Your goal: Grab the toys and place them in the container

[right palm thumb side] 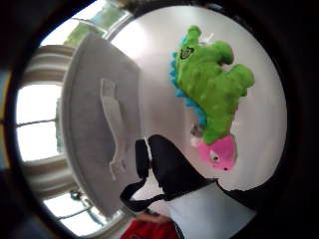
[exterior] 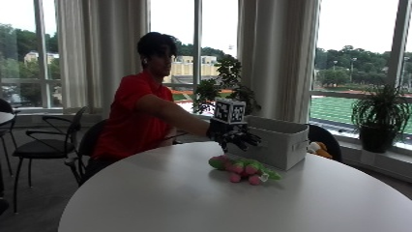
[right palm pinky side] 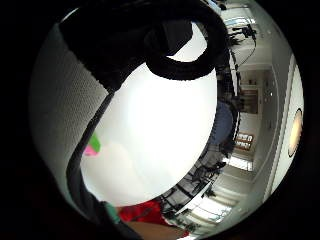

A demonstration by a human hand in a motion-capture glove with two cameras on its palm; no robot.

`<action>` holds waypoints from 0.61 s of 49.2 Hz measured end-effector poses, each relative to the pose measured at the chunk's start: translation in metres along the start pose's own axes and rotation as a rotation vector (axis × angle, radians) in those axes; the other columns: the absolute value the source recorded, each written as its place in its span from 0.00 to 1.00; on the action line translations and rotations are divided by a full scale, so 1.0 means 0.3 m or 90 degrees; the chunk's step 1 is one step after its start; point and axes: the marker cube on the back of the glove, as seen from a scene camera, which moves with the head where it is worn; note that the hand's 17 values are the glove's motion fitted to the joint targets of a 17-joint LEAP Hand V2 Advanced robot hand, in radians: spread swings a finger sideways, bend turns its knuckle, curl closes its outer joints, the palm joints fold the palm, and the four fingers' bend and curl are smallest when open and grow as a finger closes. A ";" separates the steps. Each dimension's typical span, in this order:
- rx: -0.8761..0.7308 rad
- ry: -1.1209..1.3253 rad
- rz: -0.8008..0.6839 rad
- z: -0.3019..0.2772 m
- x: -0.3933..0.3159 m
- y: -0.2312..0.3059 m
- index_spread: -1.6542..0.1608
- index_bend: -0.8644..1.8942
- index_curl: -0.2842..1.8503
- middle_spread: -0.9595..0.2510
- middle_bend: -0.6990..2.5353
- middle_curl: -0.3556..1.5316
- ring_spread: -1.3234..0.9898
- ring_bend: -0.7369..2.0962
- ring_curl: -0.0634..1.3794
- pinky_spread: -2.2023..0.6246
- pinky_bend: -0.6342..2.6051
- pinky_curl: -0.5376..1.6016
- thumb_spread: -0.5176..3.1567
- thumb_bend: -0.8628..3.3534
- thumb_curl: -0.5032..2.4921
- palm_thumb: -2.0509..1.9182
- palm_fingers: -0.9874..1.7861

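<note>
Item 1, nearest: round white table [exterior: 193, 203], smooth and matte, its near half bare from my seat at the outside view.

Item 2: plush toys [exterior: 244, 170] in a small heap on the table, just in front of the container. I count a green dinosaur [right palm thumb side: 212, 94] with blue back spikes and nubbly fleece, and a pink toy [right palm thumb side: 222, 153] touching its lower end. Soft, rounded, easily squashed. How many pieces make up the heap I cannot tell.

Item 3: gloved right hand [exterior: 233, 136], hovering just above the heap and apart from it, fingers spread and loosely drooping, holding nothing. The bare hand is not visible.

Item 4: container [exterior: 277, 141], a light grey fabric bin, boxy, woven-looking walls, a flat handle strap [right palm thumb side: 113, 127] on one side, open at the top. It stands just behind the toys.

Item 5, farthest: windows, curtains and potted plants behind the person.

Handling note, my judgement: the step in hand is the reach for the first toy. I would lower straight onto the dinosaur's thick body, close round the bulk rather than a limb or spike, lift clear of the pink one, then carry it over the near wall of the bin before letting go.
</note>
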 end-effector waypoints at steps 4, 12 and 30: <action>-0.007 -0.018 -0.005 0.051 -0.022 -0.033 0.71 0.34 0.25 0.71 0.25 0.37 0.56 0.37 0.29 0.82 0.56 0.41 0.43 0.19 0.27 0.50 0.27; -0.030 -0.022 -0.010 0.158 -0.084 -0.078 0.71 0.34 0.23 0.73 0.25 0.35 0.57 0.36 0.29 0.82 0.59 0.42 0.43 0.19 0.27 0.51 0.28; -0.082 0.022 -0.021 0.245 -0.068 -0.181 0.71 0.36 0.21 0.77 0.24 0.30 0.58 0.35 0.29 0.81 0.64 0.44 0.42 0.20 0.27 0.51 0.28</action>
